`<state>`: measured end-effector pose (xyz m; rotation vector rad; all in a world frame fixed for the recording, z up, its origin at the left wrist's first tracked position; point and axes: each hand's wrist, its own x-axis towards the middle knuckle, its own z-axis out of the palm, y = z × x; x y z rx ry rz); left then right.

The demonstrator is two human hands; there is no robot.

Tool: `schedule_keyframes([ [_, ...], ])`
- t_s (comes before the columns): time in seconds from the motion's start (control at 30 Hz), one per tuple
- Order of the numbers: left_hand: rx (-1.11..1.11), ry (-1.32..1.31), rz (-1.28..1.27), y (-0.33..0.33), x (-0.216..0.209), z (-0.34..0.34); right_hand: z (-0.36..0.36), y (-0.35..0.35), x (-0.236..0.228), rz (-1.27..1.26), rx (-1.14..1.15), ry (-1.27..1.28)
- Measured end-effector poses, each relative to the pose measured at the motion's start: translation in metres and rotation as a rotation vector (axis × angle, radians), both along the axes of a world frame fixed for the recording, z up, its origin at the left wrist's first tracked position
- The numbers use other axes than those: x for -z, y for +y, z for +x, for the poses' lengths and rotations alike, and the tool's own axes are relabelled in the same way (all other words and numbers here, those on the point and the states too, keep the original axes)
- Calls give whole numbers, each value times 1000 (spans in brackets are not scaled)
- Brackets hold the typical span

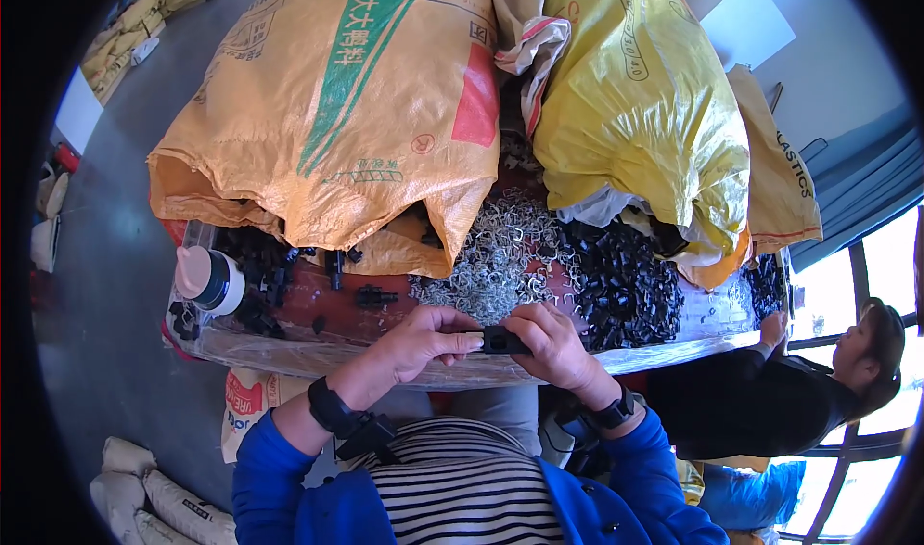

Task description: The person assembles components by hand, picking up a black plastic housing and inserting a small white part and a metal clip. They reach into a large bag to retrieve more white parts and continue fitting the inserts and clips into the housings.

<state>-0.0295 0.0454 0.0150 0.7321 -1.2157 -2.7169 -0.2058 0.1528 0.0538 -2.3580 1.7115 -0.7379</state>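
Between my hands, just above the table's near edge, is a small black plastic part point(499, 340). My left hand point(435, 339) pinches its left end between thumb and fingers. On its right end, my right hand point(552, 343) is closed, its fingers curled round. Beyond my hands lies a heap of small shiny metal clips point(496, 256). A pile of small black plastic pieces point(621, 280) spreads to the right of it. To the left, a loose black part point(375, 297) lies on the red table top point(322, 300).
A large orange woven sack point(279, 93) and a yellow sack point(640, 93) lie across the table's far side. At the left stands a cup with a pink lid point(194, 271). Another person point(770, 391) works at the right end. Filled sacks point(159, 497) lie on the floor at left.
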Motion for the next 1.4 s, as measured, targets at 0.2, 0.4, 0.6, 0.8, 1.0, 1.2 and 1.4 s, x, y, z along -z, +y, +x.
schedule_keyframes([
  [0.2,2,-51,62,-1,1,-4,0,1,6,-68,9,19],
  [0.4,-42,-82,-10,-2,-9,-10,8,2,13,-112,107,-13],
  [0.6,-8,-97,-73,-4,-14,-10,25,8,21,-77,284,-174],
  [0.8,-44,-133,-72,-4,-17,-8,29,6,14,-49,323,-189],
  [1.0,4,-92,-89,-4,-14,0,16,-6,-20,248,-46,-395],
  [1.2,18,-24,-64,2,-19,-7,8,-23,-20,464,-421,-697],
  [1.4,7,-73,45,7,-16,-6,8,-15,-6,441,-376,-653],
])
